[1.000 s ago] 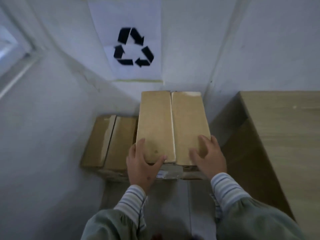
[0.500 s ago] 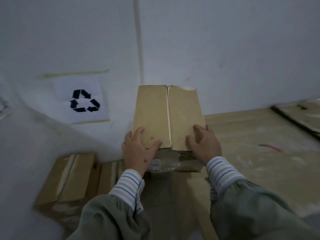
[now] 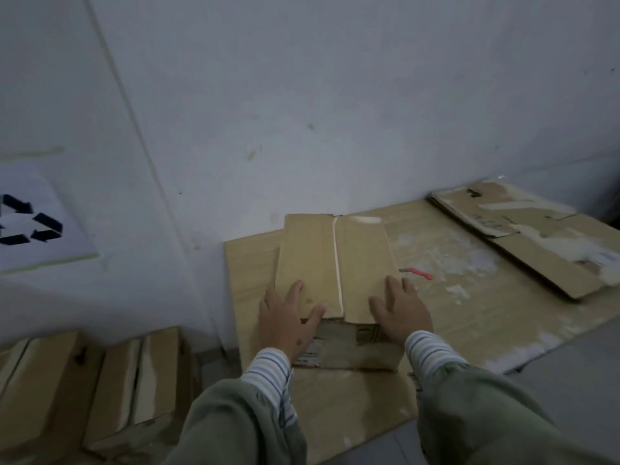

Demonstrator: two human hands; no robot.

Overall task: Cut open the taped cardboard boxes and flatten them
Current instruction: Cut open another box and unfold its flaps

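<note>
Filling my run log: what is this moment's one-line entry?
taped box on table | left hand, right hand grip near corners | red cutter untouched

Carried rightward off the floor stack at lower left; taped box [image 3: 335, 266] now down on the wooden table [image 3: 469, 297], frame centre, both hands' grip unchanged.
</note>
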